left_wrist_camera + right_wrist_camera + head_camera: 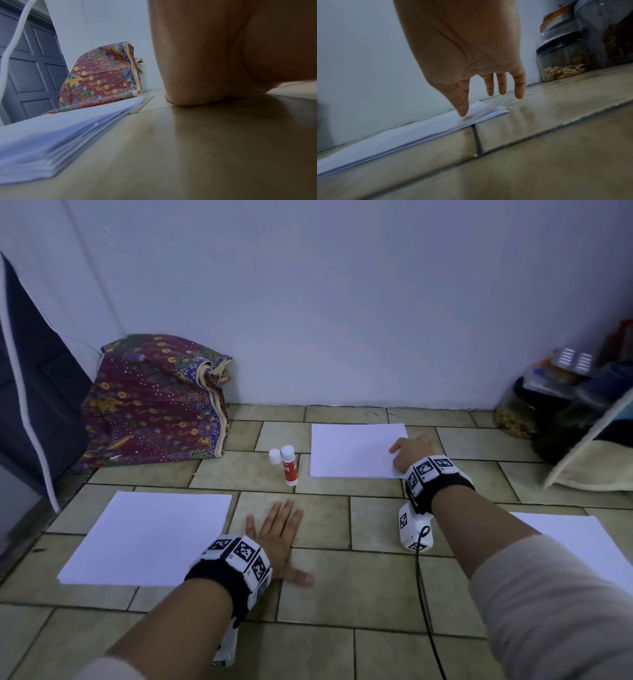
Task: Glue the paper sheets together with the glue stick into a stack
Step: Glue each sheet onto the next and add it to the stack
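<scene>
Three lots of white paper lie on the tiled floor (376,587) I am working over: a near-left stack (147,537), a far stack (352,450) close to the pale wall (342,302), and a sheet (579,542) at the near right, partly hidden by my right forearm. Between the two stacks stands the glue stick (289,465), uncapped, with its white cap (274,456) touching it on the left. A patterned folded cloth (154,402) leans in the far left corner beside a dark panelled door (37,392); jars (534,402) and a cushion (596,453) crowd the far right.

My left hand (279,537) lies flat on the tiles just right of the near-left stack, fingers straight and spread, holding nothing. My right hand (411,451) sits at the right edge of the far stack.

From the head view I cannot tell how the right fingers meet the paper. The right wrist view shows it: one finger (462,102) presses down on the top sheets of the far stack (406,134) near the corner, the other fingers extended and lifted clear, and the corner sheets fan up slightly. It also shows peanuts in the nearest jar (563,59). The left wrist view shows the near-left stack (51,142) as many loose layers, which the head view flattens, and the heel of my left hand (214,67) down on the tile.
</scene>
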